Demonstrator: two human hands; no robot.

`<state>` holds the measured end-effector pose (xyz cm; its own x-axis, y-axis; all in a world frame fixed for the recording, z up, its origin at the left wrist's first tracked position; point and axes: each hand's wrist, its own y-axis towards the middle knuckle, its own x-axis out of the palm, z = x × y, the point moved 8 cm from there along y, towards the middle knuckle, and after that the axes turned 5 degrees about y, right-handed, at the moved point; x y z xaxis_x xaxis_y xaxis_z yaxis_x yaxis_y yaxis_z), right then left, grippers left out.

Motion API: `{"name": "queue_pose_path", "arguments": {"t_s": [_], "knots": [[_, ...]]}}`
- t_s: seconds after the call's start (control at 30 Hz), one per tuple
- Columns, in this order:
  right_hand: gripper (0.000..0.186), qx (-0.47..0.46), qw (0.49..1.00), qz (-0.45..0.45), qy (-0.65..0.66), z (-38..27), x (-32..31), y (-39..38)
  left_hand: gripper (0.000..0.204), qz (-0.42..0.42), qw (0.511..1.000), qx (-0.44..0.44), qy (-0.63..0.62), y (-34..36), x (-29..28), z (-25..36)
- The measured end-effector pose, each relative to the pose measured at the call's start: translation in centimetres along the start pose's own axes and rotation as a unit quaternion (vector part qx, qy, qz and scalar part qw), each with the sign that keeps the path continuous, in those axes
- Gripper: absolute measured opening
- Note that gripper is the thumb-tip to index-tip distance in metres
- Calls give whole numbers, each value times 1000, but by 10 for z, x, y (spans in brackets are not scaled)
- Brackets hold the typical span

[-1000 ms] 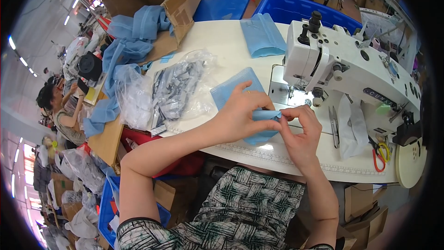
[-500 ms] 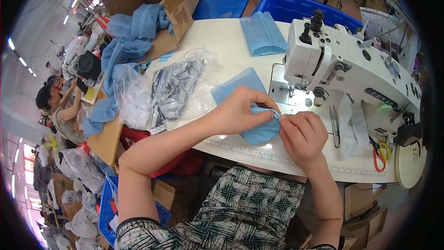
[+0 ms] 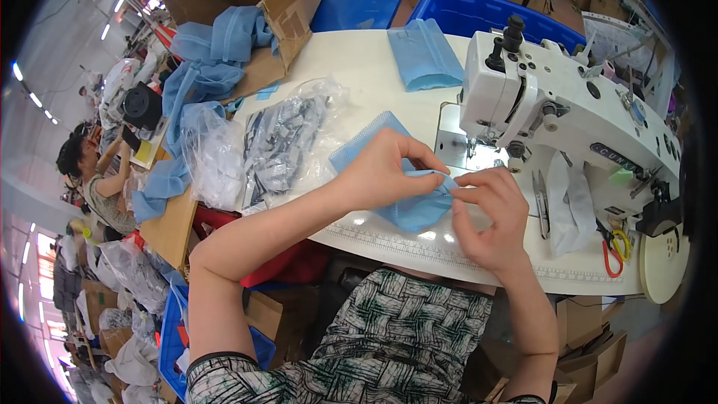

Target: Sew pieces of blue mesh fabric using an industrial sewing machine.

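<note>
A piece of light blue mesh fabric [image 3: 416, 213] lies partly on the sewing table below the needle area of a white sewing machine [image 3: 553, 90]. My left hand [image 3: 381, 168] pinches its folded upper edge between thumb and fingers. At the right end of that fold, the fingertips of my right hand [image 3: 495, 217] hold the fabric's edge, with the thumb a little lower. Part of the cloth is hidden behind my left hand. The machine's lit needle plate [image 3: 456, 138] is just beyond my hands.
Scissors with red and yellow handles [image 3: 615, 251] and metal snips [image 3: 540, 206] lie at the right. Another blue mesh piece [image 3: 426, 56] rests behind. Plastic-wrapped strips [image 3: 288, 142] and heaped blue mesh [image 3: 206, 67] are at the left. A blue bin [image 3: 493, 19] stands behind; a person works far left.
My left hand and the fabric have shifted slightly left. My right hand's fingers have spread a little, its thumb moving down from the fold.
</note>
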<state>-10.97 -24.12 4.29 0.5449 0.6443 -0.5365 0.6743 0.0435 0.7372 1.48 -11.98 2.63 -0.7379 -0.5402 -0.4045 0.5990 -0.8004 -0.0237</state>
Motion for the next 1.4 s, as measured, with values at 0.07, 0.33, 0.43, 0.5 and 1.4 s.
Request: {"name": "queue_pose_path", "arguments": {"t_s": [0.07,0.33,0.43,0.5,1.4], "knots": [[21,88,990,14,110,17,0,-2,17,30,995,59,69,-5,0,19],[24,69,991,42,108,16,-2,3,21,62,967,172,177,-17,-1,30],[22,-88,993,57,-49,-10,-4,3,22,16,976,125,176,-16,-4,20],[23,-151,982,59,-94,-20,-4,-1,22,-62,991,34,114,-12,-3,4],[14,191,934,-136,270,13,23,0,20,-101,973,72,193,-25,-9,50]]}}
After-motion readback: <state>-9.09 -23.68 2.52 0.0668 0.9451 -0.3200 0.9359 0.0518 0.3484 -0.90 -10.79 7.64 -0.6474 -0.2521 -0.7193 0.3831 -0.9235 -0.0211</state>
